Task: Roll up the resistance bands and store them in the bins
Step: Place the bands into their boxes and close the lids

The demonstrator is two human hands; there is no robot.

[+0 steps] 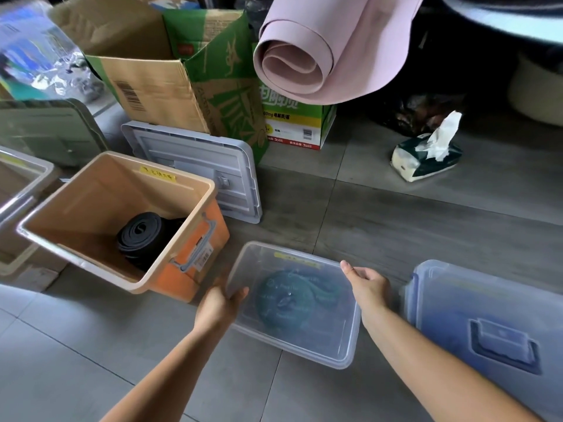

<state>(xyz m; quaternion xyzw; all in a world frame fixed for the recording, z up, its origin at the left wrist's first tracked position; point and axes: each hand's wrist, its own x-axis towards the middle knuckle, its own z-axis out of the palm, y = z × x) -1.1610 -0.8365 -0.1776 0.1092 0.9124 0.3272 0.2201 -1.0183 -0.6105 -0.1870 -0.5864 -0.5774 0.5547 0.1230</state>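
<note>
Left hand [222,303], right hand [368,284]: fingers [347,267] pinching opposite rims of clear bin [304,357]. Light, flexy plastic; rolled teal band [283,300] loose inside. Probably best kept level, gripped at rims.

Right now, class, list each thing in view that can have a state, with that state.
orange bin, open, lidless.
black band, rolled, inside orange bin.
clear bin, open, held by both hands.
teal band, rolled, inside clear bin.
blue lid, off, on floor.
grey lid, off, leaning on cardboard box.
tissue pack, open, tissue sticking out.
left hand, grips clear bin's rim.
right hand, grips clear bin's rim.
</note>
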